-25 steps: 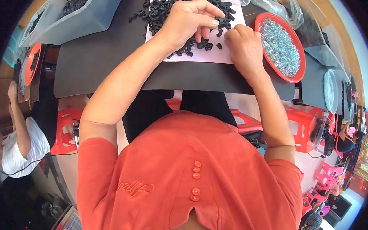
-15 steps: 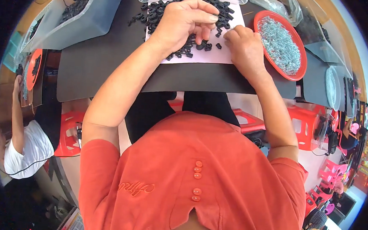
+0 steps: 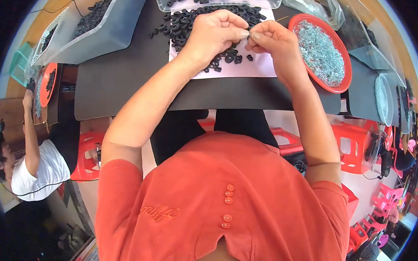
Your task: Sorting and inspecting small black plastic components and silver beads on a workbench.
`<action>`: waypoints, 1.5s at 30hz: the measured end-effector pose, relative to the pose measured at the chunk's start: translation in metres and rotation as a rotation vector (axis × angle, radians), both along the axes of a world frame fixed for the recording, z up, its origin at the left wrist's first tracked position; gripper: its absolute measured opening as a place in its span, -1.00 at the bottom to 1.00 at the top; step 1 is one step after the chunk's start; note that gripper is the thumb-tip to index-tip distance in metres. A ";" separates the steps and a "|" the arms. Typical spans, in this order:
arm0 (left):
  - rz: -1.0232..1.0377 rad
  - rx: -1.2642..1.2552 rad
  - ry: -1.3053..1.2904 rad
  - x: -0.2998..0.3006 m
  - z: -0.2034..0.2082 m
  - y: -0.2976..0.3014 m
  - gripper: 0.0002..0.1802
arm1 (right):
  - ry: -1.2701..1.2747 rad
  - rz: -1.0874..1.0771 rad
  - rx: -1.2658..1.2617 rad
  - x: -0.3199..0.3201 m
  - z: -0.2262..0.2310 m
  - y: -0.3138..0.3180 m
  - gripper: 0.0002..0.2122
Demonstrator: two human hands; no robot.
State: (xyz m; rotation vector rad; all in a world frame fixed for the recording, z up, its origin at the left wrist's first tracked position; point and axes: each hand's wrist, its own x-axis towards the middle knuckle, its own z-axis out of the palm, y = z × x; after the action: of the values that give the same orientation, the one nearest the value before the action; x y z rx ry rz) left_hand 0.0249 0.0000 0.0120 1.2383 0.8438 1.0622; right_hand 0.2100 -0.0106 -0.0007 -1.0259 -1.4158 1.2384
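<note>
Above a pale sheet [image 3: 265, 70] on the dark table, my two hands meet fingertip to fingertip. My left hand [image 3: 210, 37] is closed in a pinch, thumb against forefinger. Opposite it, my right hand [image 3: 281, 49] pinches too, its fingers curled. A tiny dark bit shows between the fingertips; its kind is too small and covered to tell. Under and around my left hand spreads a pile of small black plastic parts [image 3: 182, 26]. A few lie loose below the fingers. Close to my right hand sits a red oval dish [image 3: 345, 84] heaped with small silvery metal pieces [image 3: 318, 52].
A clear bin [image 3: 124, 31] of black parts stands at the left, a clear tray [image 3: 274, 2] at the far edge, and another clear bin [image 3: 380, 63] at the right. A person in a white shirt [image 3: 44, 170] works at far left. Red stools [image 3: 350, 143] stand behind.
My right hand has come up from the sheet and left to meet my left hand. My left fingers have closed into a pinch. The whole view has shifted slightly.
</note>
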 end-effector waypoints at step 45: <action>0.002 0.147 0.260 -0.001 -0.005 -0.001 -0.82 | 0.087 -0.064 0.186 -0.005 0.004 -0.003 -0.74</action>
State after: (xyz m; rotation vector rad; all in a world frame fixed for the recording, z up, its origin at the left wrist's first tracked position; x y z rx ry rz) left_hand 0.0234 -0.0007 0.0069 1.5224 0.9778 0.9916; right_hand 0.2051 -0.0140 0.0036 -0.8730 -1.3913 1.0709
